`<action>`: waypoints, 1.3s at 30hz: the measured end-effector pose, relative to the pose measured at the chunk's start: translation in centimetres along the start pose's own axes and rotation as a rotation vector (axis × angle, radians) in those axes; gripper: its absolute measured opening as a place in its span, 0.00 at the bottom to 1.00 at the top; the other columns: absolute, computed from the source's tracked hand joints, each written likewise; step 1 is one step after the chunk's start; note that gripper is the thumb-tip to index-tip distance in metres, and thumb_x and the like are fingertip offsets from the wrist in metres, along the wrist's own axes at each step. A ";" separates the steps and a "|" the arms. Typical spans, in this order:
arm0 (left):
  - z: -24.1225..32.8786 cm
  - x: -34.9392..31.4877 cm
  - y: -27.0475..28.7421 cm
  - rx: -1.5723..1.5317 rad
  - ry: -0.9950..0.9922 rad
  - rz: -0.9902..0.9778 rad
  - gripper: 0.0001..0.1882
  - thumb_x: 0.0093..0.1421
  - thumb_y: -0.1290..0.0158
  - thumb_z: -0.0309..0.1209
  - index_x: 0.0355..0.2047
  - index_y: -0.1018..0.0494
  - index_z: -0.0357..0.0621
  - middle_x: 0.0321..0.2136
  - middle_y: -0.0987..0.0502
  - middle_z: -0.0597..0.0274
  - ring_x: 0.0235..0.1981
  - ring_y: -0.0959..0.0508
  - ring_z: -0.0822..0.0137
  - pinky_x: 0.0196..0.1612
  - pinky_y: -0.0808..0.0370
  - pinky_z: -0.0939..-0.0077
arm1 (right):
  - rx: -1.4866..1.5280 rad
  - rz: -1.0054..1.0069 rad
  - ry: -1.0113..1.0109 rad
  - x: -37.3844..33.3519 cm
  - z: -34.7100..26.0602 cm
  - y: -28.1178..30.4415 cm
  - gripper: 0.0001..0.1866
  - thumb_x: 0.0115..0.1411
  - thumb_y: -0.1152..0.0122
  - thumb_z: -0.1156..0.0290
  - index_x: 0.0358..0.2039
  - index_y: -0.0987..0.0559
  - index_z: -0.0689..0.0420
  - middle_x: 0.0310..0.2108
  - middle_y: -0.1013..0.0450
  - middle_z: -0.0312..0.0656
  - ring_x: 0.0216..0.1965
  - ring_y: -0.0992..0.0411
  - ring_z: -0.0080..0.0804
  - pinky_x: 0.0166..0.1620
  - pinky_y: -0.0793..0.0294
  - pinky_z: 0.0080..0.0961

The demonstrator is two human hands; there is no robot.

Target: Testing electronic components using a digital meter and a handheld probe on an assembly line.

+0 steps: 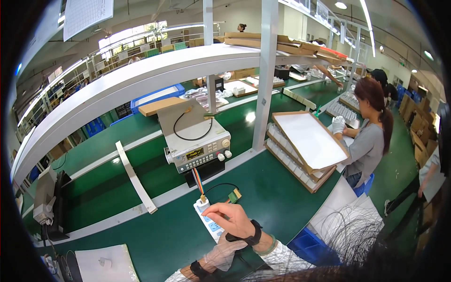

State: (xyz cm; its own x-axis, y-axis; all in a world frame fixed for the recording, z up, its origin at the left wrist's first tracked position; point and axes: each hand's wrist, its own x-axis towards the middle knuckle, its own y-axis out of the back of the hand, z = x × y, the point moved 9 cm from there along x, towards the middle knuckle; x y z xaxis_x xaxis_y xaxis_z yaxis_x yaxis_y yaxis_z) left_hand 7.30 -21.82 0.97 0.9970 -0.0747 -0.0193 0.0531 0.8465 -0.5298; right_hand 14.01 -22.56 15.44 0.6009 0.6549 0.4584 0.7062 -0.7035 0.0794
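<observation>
My right hand (232,220), a black band around its wrist, hovers over a white power strip (214,227) with blue sockets. Its fingers are loosely bent and apart, with nothing seen between them. Below it, my left hand (221,254) reaches to the right wrist by the band (255,233); its fingertips are partly hidden there. A white plug-in adapter (202,203) sits at the strip's far end. A multicoloured ribbon cable (198,180) runs down to it from a bench test instrument (199,152). Beside it lies a small green connector board (234,196) on a black lead.
Stacked cardboard trays (307,143) of white parts stand to the right, near a seated co-worker (371,127). A blue bin (312,246) is at lower right. A white sheet (105,263) with a small white piece lies at lower left. A metal post (266,94) rises behind the bench.
</observation>
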 end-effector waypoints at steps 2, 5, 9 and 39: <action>-1.0 1.4 0.2 0.035 0.003 -0.006 0.28 0.53 0.38 0.25 0.54 0.35 0.38 0.46 0.27 0.64 0.48 0.28 0.71 0.51 0.29 0.75 | -0.113 -0.011 0.052 0.3 -0.7 -0.2 0.07 0.63 0.44 0.75 0.39 0.20 0.60 0.28 0.26 0.35 0.25 0.32 0.16 0.29 0.34 0.14; -2.6 2.0 1.7 0.096 0.005 -0.002 0.28 0.53 0.38 0.24 0.54 0.35 0.38 0.46 0.27 0.63 0.48 0.28 0.71 0.51 0.29 0.74 | -0.115 -0.021 0.052 0.4 -0.4 -0.5 0.07 0.62 0.43 0.74 0.39 0.20 0.61 0.28 0.25 0.36 0.25 0.32 0.17 0.29 0.33 0.15; 1.7 0.0 -1.9 0.235 -0.108 -0.021 0.14 0.64 0.55 0.25 0.50 0.34 0.41 0.42 0.31 0.68 0.43 0.31 0.75 0.46 0.30 0.80 | -0.192 -0.006 0.129 0.4 -0.7 0.2 0.06 0.61 0.41 0.74 0.38 0.20 0.60 0.28 0.24 0.37 0.25 0.30 0.18 0.29 0.32 0.15; 4.5 0.6 -2.6 0.130 -0.012 0.093 0.24 0.60 0.44 0.30 0.56 0.35 0.39 0.47 0.26 0.65 0.51 0.28 0.71 0.54 0.32 0.74 | -0.352 0.332 0.184 -0.1 -1.9 3.1 0.06 0.63 0.46 0.77 0.38 0.22 0.63 0.25 0.27 0.32 0.22 0.36 0.13 0.25 0.38 0.12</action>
State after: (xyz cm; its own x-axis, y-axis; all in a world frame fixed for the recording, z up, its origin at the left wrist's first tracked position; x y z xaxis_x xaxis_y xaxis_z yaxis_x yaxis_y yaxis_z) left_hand 8.01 -21.72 6.15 0.9985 0.0132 -0.0527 -0.0338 0.9106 -0.4120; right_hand 15.38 -25.33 17.30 0.6727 0.3438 0.6552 0.3012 -0.9361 0.1818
